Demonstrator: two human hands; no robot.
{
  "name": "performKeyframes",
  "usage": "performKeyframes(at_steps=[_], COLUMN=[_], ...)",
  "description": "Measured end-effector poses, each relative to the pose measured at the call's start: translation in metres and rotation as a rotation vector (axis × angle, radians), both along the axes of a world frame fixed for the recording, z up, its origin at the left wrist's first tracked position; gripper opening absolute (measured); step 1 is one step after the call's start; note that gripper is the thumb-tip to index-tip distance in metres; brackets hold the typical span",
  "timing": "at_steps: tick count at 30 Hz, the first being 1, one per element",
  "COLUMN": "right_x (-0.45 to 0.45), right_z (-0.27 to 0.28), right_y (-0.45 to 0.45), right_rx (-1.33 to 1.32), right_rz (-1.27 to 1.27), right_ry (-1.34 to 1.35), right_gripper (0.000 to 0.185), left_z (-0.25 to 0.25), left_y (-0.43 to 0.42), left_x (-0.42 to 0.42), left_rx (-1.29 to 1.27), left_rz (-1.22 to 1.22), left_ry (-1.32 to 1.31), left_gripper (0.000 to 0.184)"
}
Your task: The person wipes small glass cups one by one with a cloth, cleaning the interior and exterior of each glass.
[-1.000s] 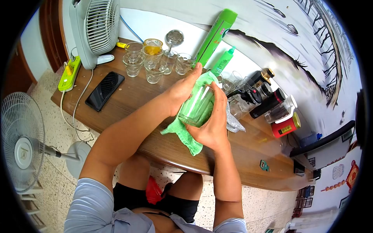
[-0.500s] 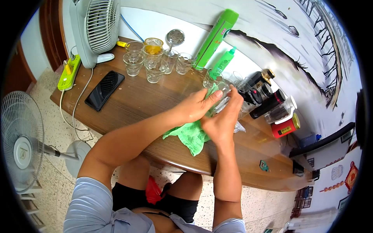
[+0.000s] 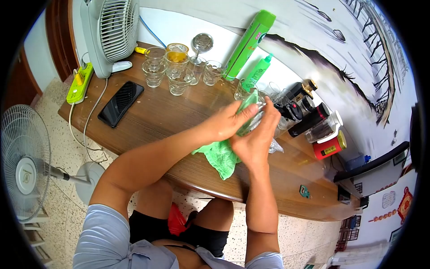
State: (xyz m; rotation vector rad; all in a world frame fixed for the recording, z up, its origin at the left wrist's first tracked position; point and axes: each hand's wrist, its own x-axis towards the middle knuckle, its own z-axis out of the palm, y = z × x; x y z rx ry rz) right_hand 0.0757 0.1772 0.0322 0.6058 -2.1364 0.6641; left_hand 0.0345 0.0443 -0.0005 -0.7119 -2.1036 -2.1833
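Painted wall (image 3: 322,54) behind, speckled floor (image 3: 291,233) below, and between them the brown wooden bench (image 3: 156,116), crowded along its far edge. Straight to the middle now! Holds a clear glass (image 3: 247,128) above the bench, tilted, caught between both hands. Wraps the right hand (image 3: 254,142) around one side, fingers curved snugly against the glass. Closes the left hand (image 3: 225,123) in on the other side, thumb laid across, fingers gripping a green cloth (image 3: 221,159) against it. Cloth inside the glass or only around it? Cannot tell, with so much hidden behind the hands. Lets the rest of that cloth trail, bunched and loose, toward the near edge.

Just beside the right hand, silver wrapping (image 3: 275,146). Beyond, a green squeeze bottle (image 3: 258,71) and a tall green box (image 3: 250,45), both by the far edge. Further right along that edge, a black bottle (image 3: 309,120) and a red can (image 3: 330,145); toward the right end, a small teal packet (image 3: 305,191).

Across to the left: a cluster of glasses (image 3: 178,83), amber showing in one, and a round silver head on a stem (image 3: 203,42). Nearer the left end, a black phone (image 3: 121,104), lying flat. At the far left corner, a grey fan (image 3: 118,31); down on the floor, a white fan (image 3: 27,170).
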Motion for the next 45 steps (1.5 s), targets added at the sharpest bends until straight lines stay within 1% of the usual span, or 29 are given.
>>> performKeyframes(at_steps=[1, 2, 5, 8, 11, 15, 20, 23, 24, 26, 28, 29, 31, 34, 35, 36, 37, 38, 41, 44, 45], right_x=[-0.002, -0.005, -0.004, 0.001, 0.006, 0.010, 0.008, 0.001, 0.000, -0.005, -0.005, -0.005, -0.002, 0.000, 0.001, 0.006, 0.007, 0.008, 0.007, 0.006, 0.005], right_z=[0.000, -0.002, -0.003, -0.004, -0.007, -0.009, -0.002, -0.002, -0.001, -0.003, -0.003, -0.003, -0.002, -0.006, -0.008, -0.008, -0.008, -0.008, -0.007, -0.003, -0.002], right_y=[0.003, 0.007, 0.005, 0.000, -0.010, -0.014, -0.009, 0.000, 0.002, 0.007, 0.006, 0.006, 0.004, -0.001, -0.004, -0.008, -0.010, -0.012, -0.010, -0.007, -0.004], right_rx=[-0.015, -0.035, -0.030, 0.033, 0.110, 0.149, 0.076, 0.009, -0.005, -0.014, -0.022, -0.026, 0.017, 0.120, 0.160, 0.121, 0.137, 0.153, 0.154, 0.092, 0.071], right_rz=[-0.043, -0.067, -0.061, 0.080, 0.202, 0.221, 0.130, 0.022, -0.019, -0.085, -0.093, -0.097, -0.043, 0.089, 0.141, 0.153, 0.171, 0.188, 0.190, 0.144, 0.118], right_ry=[0.019, 0.001, -0.060, -0.076, -0.115, -0.166, -0.094, -0.043, -0.040, -0.034, -0.044, -0.049, -0.079, -0.088, -0.085, -0.150, -0.153, -0.157, -0.150, -0.134, -0.109], right_gripper=[0.099, 0.098, 0.099, 0.102, 0.105, 0.105, 0.103, 0.102, 0.101, 0.100, 0.101, 0.101, 0.103, 0.106, 0.107, 0.109, 0.109, 0.109, 0.109, 0.109, 0.109], left_z=[-0.005, -0.014, -0.007, 0.014, 0.010, 0.012, 0.009, -0.001, -0.001, -0.001, 0.001, 0.003, 0.007, 0.012, 0.010, 0.009, 0.008, 0.006, 0.005, 0.020, 0.018], left_y=[0.004, 0.007, 0.002, -0.010, -0.017, -0.021, -0.014, -0.002, 0.000, 0.000, -0.002, -0.003, -0.006, -0.012, -0.013, -0.014, -0.015, -0.016, -0.018, -0.020, -0.017], left_x=[-0.001, -0.006, -0.004, 0.008, -0.009, -0.017, -0.008, -0.003, 0.000, 0.001, 0.003, 0.004, 0.007, 0.004, -0.001, -0.005, -0.009, -0.012, -0.019, -0.003, 0.000], left_rx=[0.000, -0.031, -0.085, -0.041, 0.021, 0.153, 0.082, 0.056, 0.041, -0.041, -0.120, -0.106, -0.077, -0.173, -0.119, -0.065, -0.011, 0.063, 0.148, 0.074, 0.090], left_rz=[0.002, 0.003, 0.015, 0.030, 0.064, 0.030, -0.068, -0.019, -0.053, -0.046, -0.006, 0.007, 0.034, 0.145, 0.161, 0.176, 0.191, 0.154, 0.018, -0.078, -0.108], left_ry=[0.002, -0.005, -0.037, -0.020, -0.048, -0.131, -0.073, -0.026, -0.065, -0.050, -0.037, -0.023, 0.004, -0.028, -0.022, -0.016, -0.009, -0.043, -0.082, -0.127, -0.118], left_gripper=[0.087, 0.086, 0.085, 0.071, 0.071, 0.072, 0.075, 0.086, 0.087, 0.088, 0.089, 0.089, 0.090, 0.090, 0.090, 0.089, 0.089, 0.088, 0.086, 0.081, 0.082])
